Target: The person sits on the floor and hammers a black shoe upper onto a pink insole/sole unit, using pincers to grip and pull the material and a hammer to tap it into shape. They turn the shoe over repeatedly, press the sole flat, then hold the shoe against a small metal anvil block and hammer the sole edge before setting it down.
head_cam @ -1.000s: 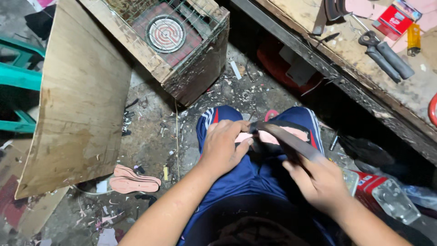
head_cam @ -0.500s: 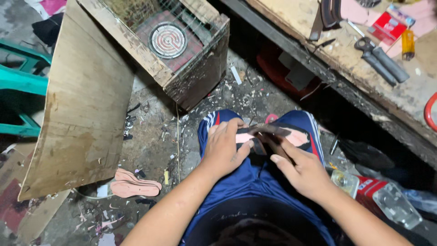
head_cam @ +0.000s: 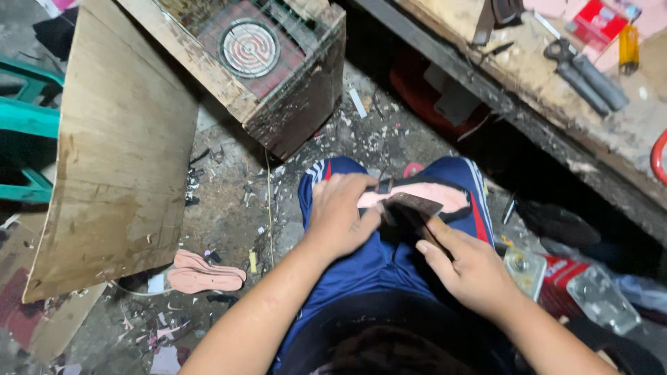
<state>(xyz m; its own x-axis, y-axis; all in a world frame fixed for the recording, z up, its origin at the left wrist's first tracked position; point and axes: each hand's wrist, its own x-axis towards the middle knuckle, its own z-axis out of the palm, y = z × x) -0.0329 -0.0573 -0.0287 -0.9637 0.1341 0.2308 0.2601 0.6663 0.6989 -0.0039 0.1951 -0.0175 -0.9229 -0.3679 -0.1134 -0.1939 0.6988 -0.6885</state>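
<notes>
A pink shoe sole (head_cam: 445, 195) lies across my knees, over blue track trousers (head_cam: 361, 267). My left hand (head_cam: 340, 215) presses flat on its left end and holds it down. My right hand (head_cam: 467, 267) grips a dark tool whose flat brownish blade (head_cam: 411, 203) rests on the middle of the sole. The tool's handle is hidden inside my fist.
A plywood sheet (head_cam: 121, 149) leans at the left, beside a teal stool (head_cam: 24, 125). A wooden box with a round heater coil (head_cam: 249, 47) stands ahead. A workbench (head_cam: 611, 132) with pliers (head_cam: 580, 73) runs at the right. Pink soles (head_cam: 201, 274) lie on the littered floor.
My right hand has drawn the dark tool a little toward me along the sole. My left hand stays pressed on the sole's left end.
</notes>
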